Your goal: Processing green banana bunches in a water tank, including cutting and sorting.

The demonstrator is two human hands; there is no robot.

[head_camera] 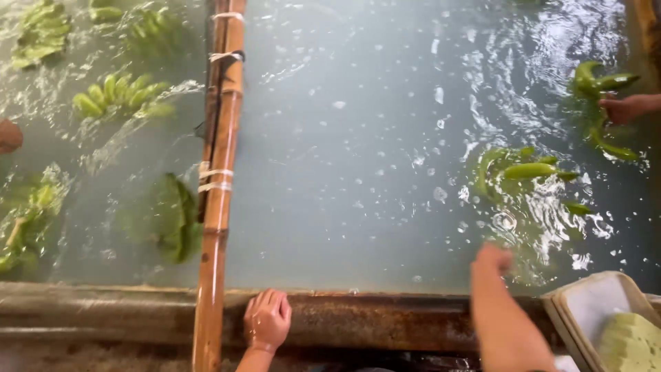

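The banana bunch [525,172] floats in the milky water just beyond the right hand [493,259], a little ahead and to its right, not touching it. The right hand reaches out over the water with its fingers curled down; it is blurred, and I cannot tell whether it is clenched or loose, though nothing shows in it. The left hand [267,318] rests on the rusty tank rim [385,318], fingers bent over the edge, gripping only the rim. It lies well apart from the bunch, which sits far to its right.

Just left of the left hand a bamboo pole [219,186] runs across the tank from the rim away, tied with pale bands. Beyond the pole more banana bunches [118,95] float in rippling water. At the far right edge another person's hand [625,108] touches a second bunch [597,84], well past the first. At the lower right corner, beside the right forearm, a pale tray [589,303] leans on the rim with a yellow-green sponge [632,343] in it
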